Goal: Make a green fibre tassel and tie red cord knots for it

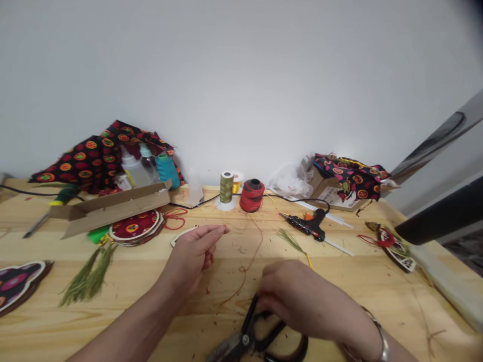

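Note:
My left hand [194,254] is closed in a pinch above the middle of the table. Small bits of red cord [212,258] show at its fingertips and below the fingers; most of the cord is hidden. At the lower right, my right hand [287,296] curls its fingers onto a black handle of the scissors [245,339], whose blades point toward the lower left. The fingertips are partly hidden. Beneath the left hand lies a pale-edged piece [183,235], mostly covered. Between the hands, a thin reddish thread [260,241] trails from the red thread cone [252,195].
An olive thread spool [227,186] stands by the wall. A black glue gun [307,225] and a green tassel [292,240] lie right. Left are a cardboard tray [116,208], patterned round pieces [134,227], green tassels [90,276] and a screwdriver [37,224]. A black cable crosses behind.

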### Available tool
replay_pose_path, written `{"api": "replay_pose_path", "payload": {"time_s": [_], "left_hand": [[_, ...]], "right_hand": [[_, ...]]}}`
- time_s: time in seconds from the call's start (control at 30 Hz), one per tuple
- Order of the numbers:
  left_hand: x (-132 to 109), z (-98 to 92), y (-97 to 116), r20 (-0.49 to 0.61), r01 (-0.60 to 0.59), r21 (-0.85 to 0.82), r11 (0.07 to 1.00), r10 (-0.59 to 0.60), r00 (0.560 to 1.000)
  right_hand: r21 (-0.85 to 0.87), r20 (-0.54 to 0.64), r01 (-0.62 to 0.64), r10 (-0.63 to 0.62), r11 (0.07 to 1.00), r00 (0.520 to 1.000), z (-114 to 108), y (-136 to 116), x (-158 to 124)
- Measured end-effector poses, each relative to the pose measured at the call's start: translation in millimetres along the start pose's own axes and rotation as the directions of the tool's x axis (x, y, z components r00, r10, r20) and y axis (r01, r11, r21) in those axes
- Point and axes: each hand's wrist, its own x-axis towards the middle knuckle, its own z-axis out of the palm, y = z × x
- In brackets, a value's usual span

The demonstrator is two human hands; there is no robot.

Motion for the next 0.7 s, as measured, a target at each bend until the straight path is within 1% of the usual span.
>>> {"api": "replay_pose_path", "payload": {"time_s": [0.07, 0.13, 0.23, 0.3, 0.37, 0.47, 0.53, 0.6, 0.63, 0.67, 0.7], "left_hand": [[-1, 0.7, 0, 0.012, -0.003, 0.015, 1.0, 0.003, 1.0], [-2, 1.2, -1, 0.034, -0.007, 0.022, 1.0, 0.006, 0.999], [-3, 1.4, -1, 0.049, -0.013, 0.028, 1.0, 0.011, 0.999], [-3, 1.5, -1, 0.05, -0.013, 0.036, 0.999, 0.011, 0.999], [-4, 1.8, 0, 0.052, -0.014, 0.049, 0.999, 0.011, 0.999], [-4, 2.0, 1, 0.06, -0.002, 0.071, 0.997, -0.003, 0.998], [-5, 2.2, 1, 0.06, 0.007, 0.074, 0.997, -0.011, 0.998], [-6, 2.4, 1, 0.053, 0.015, 0.07, 0.997, -0.019, 0.998], [-6, 2.6, 1, 0.054, 0.019, 0.061, 0.998, -0.022, 0.998], [-7, 2.7, 1, 0.061, 0.026, 0.046, 0.999, -0.028, 0.998], [-7, 2.8, 1, 0.072, 0.033, 0.024, 0.999, -0.034, 0.997]], "right_hand": [[-0.03, -0.044, 0.012, -0.013, 0.999, 0.999, -1, -1, 9], [-0.114, -0.064, 0.074, -0.082, 0.991, 0.995, 1, -5, 17], [-0.317, -0.039, 0.216, -0.24, 0.924, 0.97, 8, -14, 27], [-0.413, -0.026, 0.266, -0.304, 0.871, 0.952, 16, -19, 32], [-0.463, -0.019, 0.283, -0.329, 0.84, 0.944, 24, -23, 37], [-0.494, -0.024, 0.283, -0.338, 0.822, 0.941, 34, -23, 42], [-0.465, -0.027, 0.287, -0.337, 0.837, 0.941, 36, -20, 44], [-0.339, -0.04, 0.281, -0.312, 0.898, 0.949, 34, -14, 45], [-0.221, -0.067, 0.261, -0.282, 0.94, 0.957, 32, -11, 46], [-0.069, -0.111, 0.224, -0.231, 0.972, 0.967, 29, -8, 47], [0.111, -0.162, 0.171, -0.152, 0.979, 0.975, 25, -5, 48]]}}
